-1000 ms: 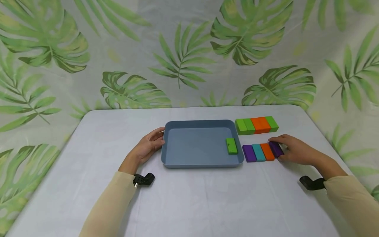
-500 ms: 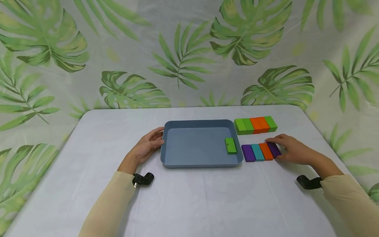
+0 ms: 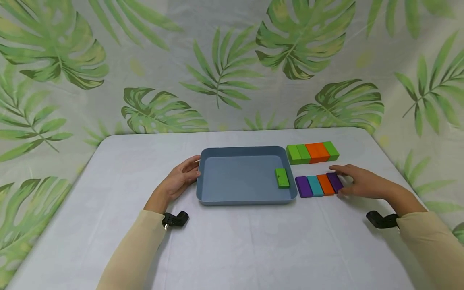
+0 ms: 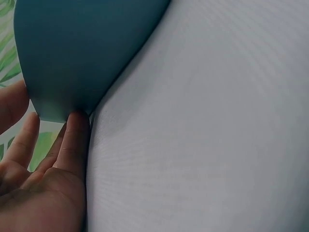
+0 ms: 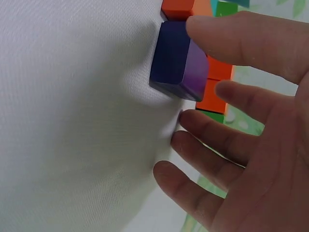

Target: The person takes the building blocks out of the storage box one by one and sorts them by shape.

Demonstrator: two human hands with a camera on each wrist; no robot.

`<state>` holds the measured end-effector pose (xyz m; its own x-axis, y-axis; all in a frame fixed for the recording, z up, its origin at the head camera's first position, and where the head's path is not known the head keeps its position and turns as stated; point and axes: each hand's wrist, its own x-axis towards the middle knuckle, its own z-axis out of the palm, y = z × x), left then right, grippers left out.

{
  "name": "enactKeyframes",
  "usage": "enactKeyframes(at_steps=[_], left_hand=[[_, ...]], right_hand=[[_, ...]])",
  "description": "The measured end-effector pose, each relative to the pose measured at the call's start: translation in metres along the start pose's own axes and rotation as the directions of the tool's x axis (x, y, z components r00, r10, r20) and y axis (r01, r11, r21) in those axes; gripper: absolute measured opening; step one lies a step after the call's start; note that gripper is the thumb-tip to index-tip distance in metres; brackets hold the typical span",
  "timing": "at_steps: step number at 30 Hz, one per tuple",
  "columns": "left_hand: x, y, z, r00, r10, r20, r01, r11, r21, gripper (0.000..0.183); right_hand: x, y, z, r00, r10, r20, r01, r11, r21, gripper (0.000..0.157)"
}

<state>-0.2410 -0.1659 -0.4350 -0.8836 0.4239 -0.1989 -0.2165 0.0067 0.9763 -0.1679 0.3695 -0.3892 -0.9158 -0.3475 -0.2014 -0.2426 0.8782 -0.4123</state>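
My left hand (image 3: 178, 179) rests its extended fingers against the left side of a blue-grey tray (image 3: 246, 202). The left wrist view shows those fingertips at the bottom corner of the tray wall (image 4: 72, 63). A green block (image 3: 282, 178) lies inside the tray near its right side. On the right, my right hand (image 3: 364, 182) is spread loosely around a dark purple block (image 3: 334, 182), the end one of a row. Seen from the right wrist, the thumb (image 5: 241, 41) overlaps the corner of this purple block (image 5: 169, 55), while the other fingers stand off it.
Left of it in the row are an orange block (image 3: 325, 185), a teal block (image 3: 315, 186) and another purple block (image 3: 303, 187). Behind stands a second row of green blocks (image 3: 297, 154) and orange blocks (image 3: 317, 152). A leaf-patterned cloth (image 3: 232, 64) hangs behind the white table (image 3: 232, 249).
The dark purple block has slid left until it lines up against the orange block. My right fingers have then spread away from it. The left hand and tray keep their places.
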Motion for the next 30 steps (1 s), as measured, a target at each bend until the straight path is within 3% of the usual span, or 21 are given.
enactKeyframes(at_steps=[8,16,30], left_hand=[[0.000,0.000,0.001,1.000,0.000,-0.003,0.000,1.000,-0.011,0.069],[0.001,-0.001,0.000,1.000,0.003,-0.003,-0.003,1.000,-0.020,0.069],[0.000,-0.002,0.000,1.000,0.009,-0.005,-0.009,1.000,-0.027,0.070]], right_hand=[[-0.003,0.000,-0.001,0.999,-0.016,-0.028,0.015,0.999,-0.029,0.067],[-0.004,-0.021,-0.010,0.984,-0.069,-0.166,0.064,0.997,-0.040,0.050],[0.004,-0.062,-0.024,0.973,-0.172,-0.154,0.162,0.984,-0.070,0.043]])
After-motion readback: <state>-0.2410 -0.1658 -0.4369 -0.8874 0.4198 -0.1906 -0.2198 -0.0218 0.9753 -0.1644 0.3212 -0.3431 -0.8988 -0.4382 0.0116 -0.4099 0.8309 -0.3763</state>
